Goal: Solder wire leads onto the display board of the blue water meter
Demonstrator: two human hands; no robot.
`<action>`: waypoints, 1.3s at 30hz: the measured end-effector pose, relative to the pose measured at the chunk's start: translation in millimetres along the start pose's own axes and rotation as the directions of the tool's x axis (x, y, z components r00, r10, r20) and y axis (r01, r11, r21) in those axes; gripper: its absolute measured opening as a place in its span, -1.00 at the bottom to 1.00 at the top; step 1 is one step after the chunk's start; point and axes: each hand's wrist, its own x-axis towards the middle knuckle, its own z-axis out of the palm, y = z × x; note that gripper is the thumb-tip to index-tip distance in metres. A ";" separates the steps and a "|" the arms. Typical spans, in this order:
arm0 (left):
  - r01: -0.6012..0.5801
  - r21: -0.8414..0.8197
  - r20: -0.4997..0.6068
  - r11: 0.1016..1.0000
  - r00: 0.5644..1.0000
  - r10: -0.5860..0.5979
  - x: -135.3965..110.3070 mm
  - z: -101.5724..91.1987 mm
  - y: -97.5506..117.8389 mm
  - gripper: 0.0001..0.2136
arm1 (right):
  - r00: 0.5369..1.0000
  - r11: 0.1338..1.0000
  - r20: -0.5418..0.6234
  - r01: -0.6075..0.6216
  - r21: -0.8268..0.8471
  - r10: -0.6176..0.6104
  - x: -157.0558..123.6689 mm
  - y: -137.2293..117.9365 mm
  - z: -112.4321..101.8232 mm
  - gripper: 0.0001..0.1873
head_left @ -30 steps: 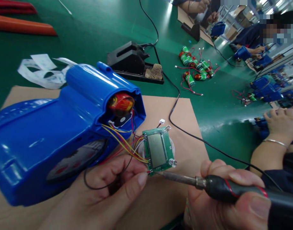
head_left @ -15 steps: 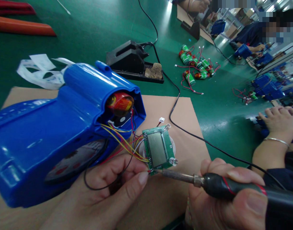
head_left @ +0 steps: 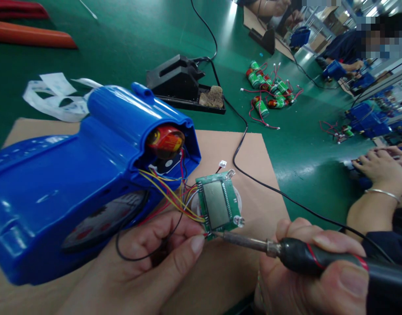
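My right hand [head_left: 315, 267] is wrapped round the dark handle of a soldering iron [head_left: 247, 242]. The iron's tip touches the lower edge of a green circuit board [head_left: 233, 205] with a grey display, or is very close to it. At that same corner my left hand [head_left: 161, 249] is closed, thumb and finger pinching a thin wire [head_left: 206, 234]; a black wire loops over the fingers. Yellow, red and white wires [head_left: 168, 192] run from the board into the open end of a blue plastic housing [head_left: 63, 175], where a red-wrapped cell [head_left: 166, 141] shows. A pale round piece lies partly hidden under the board.
Behind the housing stands a black soldering iron stand [head_left: 174, 78] with a brown sponge [head_left: 211, 97]. Green batteries with leads [head_left: 269, 89] lie in a heap beyond the cardboard [head_left: 253, 153]. The iron's cord [head_left: 286, 195] crosses the cardboard. A co-worker's hands [head_left: 381, 168] are at right.
Almost nothing differs: both hands, the soldering iron and the board stay in place. The co-worker's hands at the right have shifted slightly.
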 end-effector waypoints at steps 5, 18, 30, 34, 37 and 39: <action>0.017 -0.043 0.070 0.999 0.997 -0.014 -1.9 2.1 5.7 -0.86 | 0.995 0.999 0.092 0.032 0.017 -0.033 -1.5 1.3 -3.9 -0.80; 0.006 0.068 0.070 0.998 0.997 -0.010 1.5 2.2 6.3 -0.82 | 0.989 0.999 0.140 0.045 -0.021 -0.042 0.7 2.7 -12.0 -0.81; -0.091 0.016 0.028 0.996 0.995 0.091 1.0 6.0 8.4 -0.89 | 0.988 0.998 0.146 0.054 -0.029 -0.049 -1.6 3.9 -9.8 -0.75; -0.092 0.006 0.015 0.996 0.996 0.092 1.2 7.4 9.7 -0.90 | 0.988 0.999 0.152 0.013 -0.031 -0.008 1.5 9.1 -16.5 -0.72; -0.085 -0.021 0.043 0.996 0.995 0.086 -0.1 6.0 10.8 -0.92 | 0.992 0.999 0.122 0.021 -0.024 -0.018 3.5 12.2 -19.1 -0.69; -0.092 -0.040 0.055 0.995 0.994 0.094 -0.8 5.8 11.7 -0.95 | 0.991 0.999 0.133 0.036 -0.028 -0.032 3.9 13.3 -20.1 -0.70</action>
